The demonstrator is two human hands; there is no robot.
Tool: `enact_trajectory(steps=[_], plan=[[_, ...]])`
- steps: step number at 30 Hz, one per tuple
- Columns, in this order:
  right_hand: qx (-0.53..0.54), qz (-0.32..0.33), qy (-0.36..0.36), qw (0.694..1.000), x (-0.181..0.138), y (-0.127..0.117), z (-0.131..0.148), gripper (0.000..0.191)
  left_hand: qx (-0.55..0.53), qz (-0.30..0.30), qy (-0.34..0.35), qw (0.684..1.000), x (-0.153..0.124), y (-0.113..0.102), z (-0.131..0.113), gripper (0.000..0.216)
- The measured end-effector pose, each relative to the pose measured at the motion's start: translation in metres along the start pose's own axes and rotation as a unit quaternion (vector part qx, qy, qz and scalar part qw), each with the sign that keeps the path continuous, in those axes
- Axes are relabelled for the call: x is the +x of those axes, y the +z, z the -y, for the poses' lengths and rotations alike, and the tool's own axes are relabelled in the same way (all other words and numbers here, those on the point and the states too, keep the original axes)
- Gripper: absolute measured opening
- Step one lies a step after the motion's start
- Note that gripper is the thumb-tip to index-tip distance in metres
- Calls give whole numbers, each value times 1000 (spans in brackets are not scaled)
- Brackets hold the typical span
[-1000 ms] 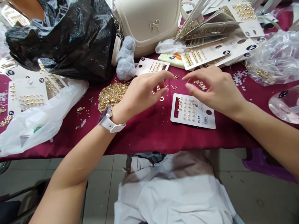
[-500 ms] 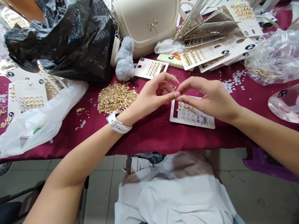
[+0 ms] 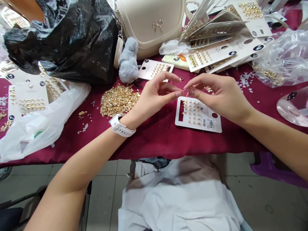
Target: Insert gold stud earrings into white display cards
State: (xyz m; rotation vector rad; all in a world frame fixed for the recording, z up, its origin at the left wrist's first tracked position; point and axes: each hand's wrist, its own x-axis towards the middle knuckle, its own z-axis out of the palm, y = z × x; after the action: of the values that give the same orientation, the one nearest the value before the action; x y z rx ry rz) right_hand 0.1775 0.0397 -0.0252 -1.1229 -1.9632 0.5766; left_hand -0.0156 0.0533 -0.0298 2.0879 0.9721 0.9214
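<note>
My left hand [image 3: 160, 91], with a white watch [image 3: 121, 126] at its wrist, has thumb and middle finger close together and its index finger raised. Whatever those fingertips hold is too small to make out. My right hand [image 3: 220, 94] faces it in a pinch on a small gold earring, mostly hidden by the fingers. A narrow gap parts the two hands. Just below them lies a white price-marked card [image 3: 205, 120] with rows of gold studs poking through. Behind the left wrist spreads a heap of small gold pieces [image 3: 117, 101].
A beige handbag [image 3: 149, 29] with a grey plush charm [image 3: 128, 61] stands behind, beside a black plastic bag [image 3: 64, 41]. Earring cards [image 3: 216, 54] are piled back right, near a clear plastic bag [image 3: 284, 61]. A white plastic bag [image 3: 43, 128] lies left.
The hands, whose fingertips were touching, have drawn slightly apart. My right hand has moved a little to the right, uncovering more of the card and some gold pieces behind it.
</note>
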Motion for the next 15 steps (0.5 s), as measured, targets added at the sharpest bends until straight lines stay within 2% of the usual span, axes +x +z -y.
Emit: enact_trajectory(steps=[4,9,15], plan=[[-21,17,7,1000,1,-2,-2,19,-13,-25,-15,999,0,0,1,30],[-1,50,13,999,0,-1,-2,16,-8,-56,-20,998,0,2,1,33],[-106,26,-83,991,-3,5,-4,14,10,-46,-18,999,-3,8,-1,36]])
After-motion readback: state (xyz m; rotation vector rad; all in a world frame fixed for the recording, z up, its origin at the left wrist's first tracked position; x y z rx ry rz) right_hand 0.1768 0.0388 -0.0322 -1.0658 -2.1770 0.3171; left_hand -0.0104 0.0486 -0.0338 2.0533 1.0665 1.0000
